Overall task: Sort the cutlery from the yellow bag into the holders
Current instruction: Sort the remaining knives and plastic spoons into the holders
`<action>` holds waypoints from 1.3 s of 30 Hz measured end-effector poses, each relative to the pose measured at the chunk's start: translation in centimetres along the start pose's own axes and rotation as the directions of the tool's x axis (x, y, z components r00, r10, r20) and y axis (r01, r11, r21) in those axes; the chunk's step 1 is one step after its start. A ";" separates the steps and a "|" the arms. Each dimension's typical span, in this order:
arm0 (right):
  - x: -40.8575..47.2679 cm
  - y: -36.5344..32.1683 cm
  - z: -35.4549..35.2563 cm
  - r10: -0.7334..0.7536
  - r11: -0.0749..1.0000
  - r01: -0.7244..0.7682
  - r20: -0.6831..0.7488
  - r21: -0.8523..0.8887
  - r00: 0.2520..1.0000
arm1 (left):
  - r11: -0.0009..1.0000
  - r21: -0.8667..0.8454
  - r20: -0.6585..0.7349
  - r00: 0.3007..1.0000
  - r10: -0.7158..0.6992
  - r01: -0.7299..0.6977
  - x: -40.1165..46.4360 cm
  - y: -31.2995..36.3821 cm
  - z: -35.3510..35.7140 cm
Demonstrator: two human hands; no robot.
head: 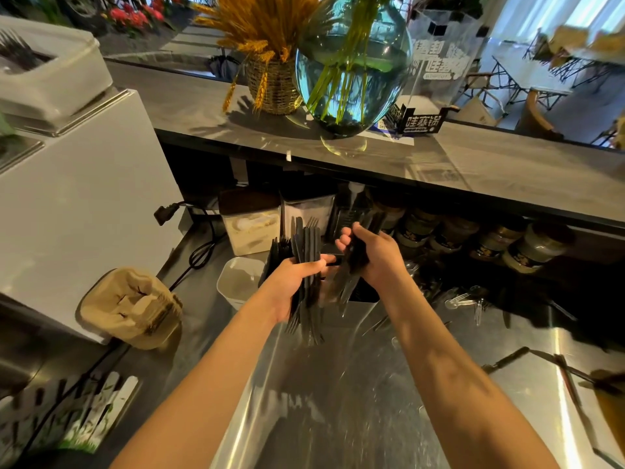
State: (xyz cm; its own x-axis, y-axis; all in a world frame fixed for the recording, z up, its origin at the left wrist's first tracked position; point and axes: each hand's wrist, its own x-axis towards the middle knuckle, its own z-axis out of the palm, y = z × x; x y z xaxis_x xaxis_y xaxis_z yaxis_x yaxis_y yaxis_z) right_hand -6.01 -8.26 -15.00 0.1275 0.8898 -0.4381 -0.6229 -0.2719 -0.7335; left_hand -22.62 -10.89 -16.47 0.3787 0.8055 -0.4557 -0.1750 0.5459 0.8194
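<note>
I see a bundle of black forks standing near upright, long axis running away from me, some tines up and some down below my left hand, which grips it mid-length. They look matte, thin, plastic. Just right, my right hand clenches more black cutlery, blurred. Behind the left hand sits a white holder on the steel table.

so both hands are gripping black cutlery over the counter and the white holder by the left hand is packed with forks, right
Not quite. Both the left hand and the right hand do grip black cutlery over the counter, but the head view shows the white holder beside the left hand with no forks in it.
</note>
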 end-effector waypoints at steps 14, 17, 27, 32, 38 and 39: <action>0.1 -0.2 -0.2 0.012 1.000 -0.015 0.165 0.018 0.986 | 0.991 0.125 -0.011 0.999 0.048 -0.047 -1.0 0.8 0.7; 0.6 0.0 -0.1 0.043 0.989 -0.058 0.115 0.136 0.992 | 0.996 0.083 -0.014 0.999 0.045 -0.044 -1.2 0.9 0.8; 1.1 0.2 0.3 -0.033 0.982 0.028 0.027 0.189 0.999 | 0.998 -0.045 -0.074 0.996 0.042 -0.046 -0.8 1.2 -1.4; 1.5 1.1 2.4 0.018 0.961 -0.013 -0.017 0.277 1.000 | 0.989 -0.132 -0.136 0.990 0.044 -0.062 -0.5 1.7 -3.6; 1.7 2.3 5.6 -0.241 0.971 0.241 -0.054 -0.008 0.969 | 0.978 -0.192 -0.156 0.986 0.052 -0.082 -1.0 2.8 -6.4; 1.6 2.4 6.1 -0.293 0.955 0.292 -0.025 -0.042 0.956 | 0.969 -0.228 -0.155 0.986 0.064 -0.099 -1.0 2.9 -6.8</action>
State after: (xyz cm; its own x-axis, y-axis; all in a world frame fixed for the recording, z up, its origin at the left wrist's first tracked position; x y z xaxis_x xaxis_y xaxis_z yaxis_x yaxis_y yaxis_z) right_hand -12.03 -5.25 -14.25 0.3235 0.9211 -0.2165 -0.5255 -0.0154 -0.8506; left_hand -29.74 -8.59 -16.03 0.2211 0.8648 -0.4509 -0.4140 0.5019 0.7594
